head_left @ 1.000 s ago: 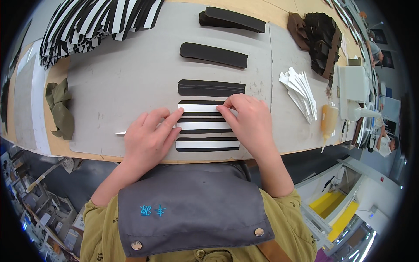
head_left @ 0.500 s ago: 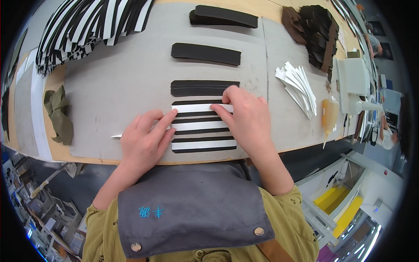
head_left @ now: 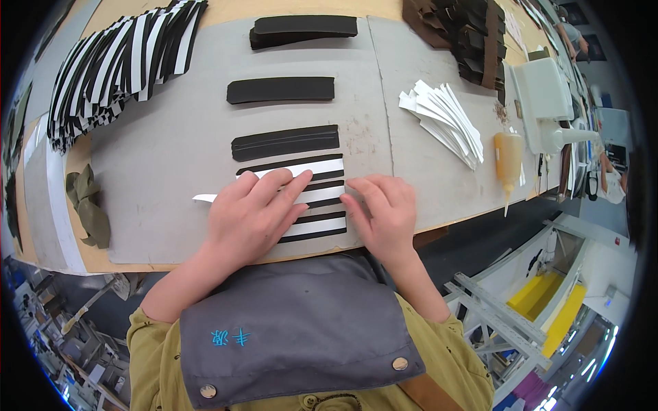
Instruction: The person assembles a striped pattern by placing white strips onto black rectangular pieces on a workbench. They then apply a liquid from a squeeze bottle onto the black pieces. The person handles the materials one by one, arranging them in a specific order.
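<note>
Three flat black strips, each with a white band along its middle, lie side by side near the table's front edge: a far strip (head_left: 332, 166), a middle strip (head_left: 327, 194) and a near strip (head_left: 322, 226). My left hand (head_left: 253, 212) lies over their left parts, its fingertips on the far strip's white band. From under that hand sticks the pale tip of a slim pointed tool (head_left: 203, 198); the rest is hidden. At the right ends of the strips is my right hand (head_left: 382, 212), thumb and forefinger apart beside the middle strip's end.
Beyond lie black strips (head_left: 284, 142), a second black stack (head_left: 281, 90) and a third (head_left: 305, 27). White strips (head_left: 445, 123) and an amber glue bottle (head_left: 508, 161) are right. Striped strips (head_left: 123, 61) and olive pieces (head_left: 88, 205) are left; dark brown pieces (head_left: 473, 41) far right.
My left hand has slid right across the strips, the pale tool tip moving along with it. My right hand has left the far strip and come nearer, to the strips' right ends.
</note>
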`<state>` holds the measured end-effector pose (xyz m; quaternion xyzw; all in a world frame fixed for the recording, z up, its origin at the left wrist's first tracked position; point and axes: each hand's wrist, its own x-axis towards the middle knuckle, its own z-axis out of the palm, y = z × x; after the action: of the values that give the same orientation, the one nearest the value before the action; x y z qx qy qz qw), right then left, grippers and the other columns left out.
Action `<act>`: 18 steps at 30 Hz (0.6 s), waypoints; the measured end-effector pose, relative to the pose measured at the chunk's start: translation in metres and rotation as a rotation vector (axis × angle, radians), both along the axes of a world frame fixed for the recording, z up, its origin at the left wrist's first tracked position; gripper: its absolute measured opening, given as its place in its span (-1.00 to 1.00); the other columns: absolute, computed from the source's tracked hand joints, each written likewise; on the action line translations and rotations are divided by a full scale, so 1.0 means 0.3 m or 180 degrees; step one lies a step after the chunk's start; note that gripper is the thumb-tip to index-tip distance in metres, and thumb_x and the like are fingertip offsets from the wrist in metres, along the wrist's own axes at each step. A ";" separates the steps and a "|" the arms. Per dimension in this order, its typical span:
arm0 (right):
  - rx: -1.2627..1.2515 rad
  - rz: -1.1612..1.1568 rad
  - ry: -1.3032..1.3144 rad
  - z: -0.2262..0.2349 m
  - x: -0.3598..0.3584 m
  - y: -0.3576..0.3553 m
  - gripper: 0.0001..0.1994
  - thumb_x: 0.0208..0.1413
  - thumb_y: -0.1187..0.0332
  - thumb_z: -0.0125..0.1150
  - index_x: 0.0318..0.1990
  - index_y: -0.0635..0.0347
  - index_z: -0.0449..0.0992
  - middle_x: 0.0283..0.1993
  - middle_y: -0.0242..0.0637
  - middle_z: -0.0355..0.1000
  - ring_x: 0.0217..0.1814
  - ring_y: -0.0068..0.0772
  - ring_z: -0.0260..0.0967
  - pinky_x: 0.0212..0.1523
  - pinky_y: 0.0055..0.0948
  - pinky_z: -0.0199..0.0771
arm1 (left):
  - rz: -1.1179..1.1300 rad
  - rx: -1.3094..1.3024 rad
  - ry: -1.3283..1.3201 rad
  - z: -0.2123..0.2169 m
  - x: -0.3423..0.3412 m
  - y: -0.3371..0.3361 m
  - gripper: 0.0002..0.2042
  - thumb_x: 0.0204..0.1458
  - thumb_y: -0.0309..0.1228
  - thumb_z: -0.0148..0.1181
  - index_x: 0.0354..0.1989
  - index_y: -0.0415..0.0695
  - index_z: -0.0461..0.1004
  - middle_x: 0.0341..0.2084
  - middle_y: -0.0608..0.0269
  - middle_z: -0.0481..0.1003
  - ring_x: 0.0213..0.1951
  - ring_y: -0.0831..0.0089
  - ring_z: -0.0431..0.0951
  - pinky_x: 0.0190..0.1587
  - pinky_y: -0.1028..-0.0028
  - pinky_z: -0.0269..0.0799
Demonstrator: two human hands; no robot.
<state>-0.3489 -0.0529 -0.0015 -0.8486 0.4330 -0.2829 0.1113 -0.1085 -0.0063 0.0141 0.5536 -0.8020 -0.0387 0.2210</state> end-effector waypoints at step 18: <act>-0.0091 -0.0104 0.0658 -0.014 0.022 0.012 -0.46 0.06 0.03 0.49 0.20 -0.06 0.64 -0.14 -0.54 0.41 -0.14 -0.46 0.34 0.01 -0.32 0.22 | 0.0498 0.0191 -0.0327 -0.025 0.095 0.089 -0.47 -0.04 -0.27 0.49 0.20 0.10 0.62 -0.12 0.41 0.51 -0.32 0.39 0.44 -0.24 0.39 0.43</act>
<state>-0.3422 -0.0492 -0.0058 -0.8676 0.4518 -0.2018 0.0493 -0.0801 0.0204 0.0066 0.6222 -0.7650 -0.0168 0.1653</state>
